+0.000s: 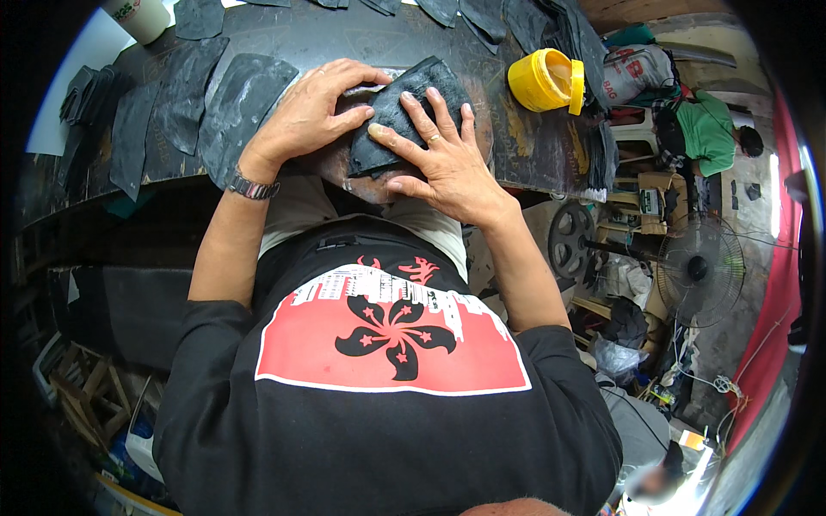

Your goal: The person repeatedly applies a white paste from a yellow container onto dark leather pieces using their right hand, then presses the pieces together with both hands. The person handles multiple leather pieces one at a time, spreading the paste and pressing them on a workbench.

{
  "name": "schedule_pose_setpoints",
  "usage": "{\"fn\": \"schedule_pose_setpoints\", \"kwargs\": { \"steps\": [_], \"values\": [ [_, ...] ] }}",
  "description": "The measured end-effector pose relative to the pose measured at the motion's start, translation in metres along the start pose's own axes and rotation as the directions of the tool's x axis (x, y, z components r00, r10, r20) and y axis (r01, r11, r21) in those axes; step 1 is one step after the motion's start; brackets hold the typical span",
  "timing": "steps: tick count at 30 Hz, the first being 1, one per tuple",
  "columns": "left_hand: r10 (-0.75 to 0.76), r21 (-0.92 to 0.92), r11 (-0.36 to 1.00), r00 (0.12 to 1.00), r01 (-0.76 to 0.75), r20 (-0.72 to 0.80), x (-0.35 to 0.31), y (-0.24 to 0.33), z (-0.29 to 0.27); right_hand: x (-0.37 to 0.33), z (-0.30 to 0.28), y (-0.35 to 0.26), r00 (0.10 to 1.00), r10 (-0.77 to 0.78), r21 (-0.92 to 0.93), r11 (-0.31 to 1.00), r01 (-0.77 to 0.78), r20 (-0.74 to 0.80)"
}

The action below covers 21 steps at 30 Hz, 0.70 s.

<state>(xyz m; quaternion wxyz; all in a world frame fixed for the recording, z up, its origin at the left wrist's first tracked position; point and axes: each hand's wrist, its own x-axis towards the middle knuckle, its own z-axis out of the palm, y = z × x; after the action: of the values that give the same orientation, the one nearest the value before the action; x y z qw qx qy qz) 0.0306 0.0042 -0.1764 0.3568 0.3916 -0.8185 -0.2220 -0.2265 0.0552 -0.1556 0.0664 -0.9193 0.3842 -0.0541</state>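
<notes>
A black leather-like piece [416, 101], seemingly folded or stacked, lies on a brownish round-edged board [370, 186] at the table's near edge. My left hand [311, 110], with a metal watch at its wrist, holds the piece's left edge, thumb and forefinger curved against it. Across the right part of the piece my right hand [449, 163] lies flat with fingers spread, and a ring shows on one finger. Brownish residue marks a right fingertip. Beside my left hand lies a larger flat black piece [244, 107] with whitish smears.
A yellow open tub [545, 81] with pale contents stands right of the board. More black pieces [135, 138] lie along the table's left and far side, near a white cup [141, 19]. A stacked pile [594, 163] hangs at the right edge. A fan [699, 268] and a person in green [707, 133] are farther right.
</notes>
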Motion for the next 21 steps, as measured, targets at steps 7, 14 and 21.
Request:
{"fn": "schedule_pose_setpoints", "kwargs": {
  "steps": [7,14,21],
  "values": [
    [-0.002,0.003,1.0,1.0,0.002,0.004,0.001,0.001,-0.001,-0.009,0.002,-0.004,1.0,-0.005,0.036,0.999,0.005,-0.012],
    [0.007,-0.008,1.0,1.0,-0.007,-0.004,0.002,0.002,-0.002,-0.009,-0.018,-0.001,0.994,-0.027,0.295,0.954,0.056,-0.102],
    [-0.004,-0.044,0.999,1.0,0.004,0.0,0.002,0.001,-0.001,0.017,-0.001,-0.008,0.969,0.155,0.086,0.986,-0.141,-0.191]
  ]
}}
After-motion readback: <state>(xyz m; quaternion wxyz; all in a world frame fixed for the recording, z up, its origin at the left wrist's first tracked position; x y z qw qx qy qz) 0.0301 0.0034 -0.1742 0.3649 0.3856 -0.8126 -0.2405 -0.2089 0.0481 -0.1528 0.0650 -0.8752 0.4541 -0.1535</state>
